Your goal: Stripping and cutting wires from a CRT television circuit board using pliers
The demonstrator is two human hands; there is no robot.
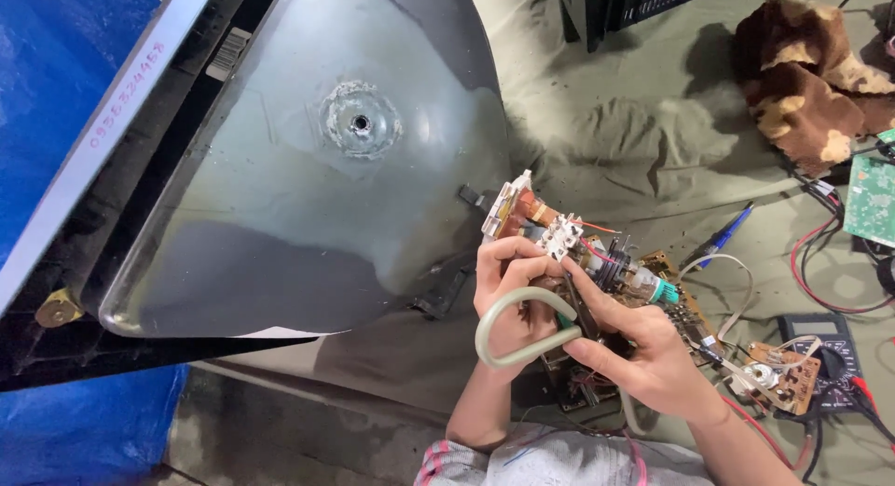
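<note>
- The picture tube (308, 169) lay face down on a grey cloth (606, 132), its glass neck (643, 281) pointing away from the funnel.
- The left hand (508, 295) was curled beside the tube's neck, fingers pinching a white connector (562, 236).
- The right hand (643, 351), just beyond the neck, pinched a looped grey cable (508, 332).
- A small circuit board (781, 379) and a multimeter (825, 355) lay well apart from the tube, past the right hand.
- A brown cloth (806, 76) sat far from the tube.

Brown patchy cloth (809, 74) top right, green circuit board (873, 199) at right edge w/ red wires (809, 262), multimeter (826, 354) lower right, blue tarp (56, 67) far left, blue-handled screwdriver (725, 234) mid-right.
</note>
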